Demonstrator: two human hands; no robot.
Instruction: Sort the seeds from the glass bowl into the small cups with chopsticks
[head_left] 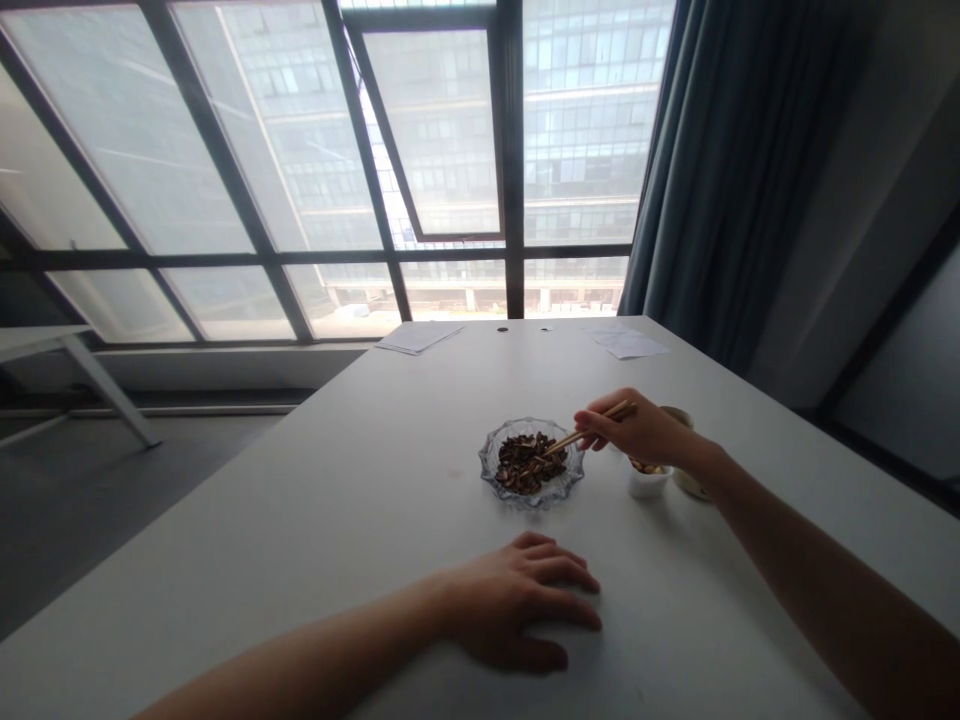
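Observation:
My right hand [619, 425] grips a pair of wooden chopsticks [581, 434], their tips down among small dark brown dried pieces [525, 462]. These pieces lie in a clear glass bowl [491, 480] with a scalloped rim. Whether the tips pinch a piece is too small to tell. Resting flat on the table with fingers spread, my left hand [529, 600] is nearer to me than the bowl and holds nothing. Under my right wrist stands a small white cup [648, 485] with light brown pieces in it. A tan round container [694, 487] beside it is partly hidden by my forearm.
The white table [375, 500] reaches toward the windows. Sheets of paper [420, 338] lie at its far left, and more papers [630, 343] at its far right. A dark curtain [697, 180] hangs on the right. Another table [45, 340] stands at left.

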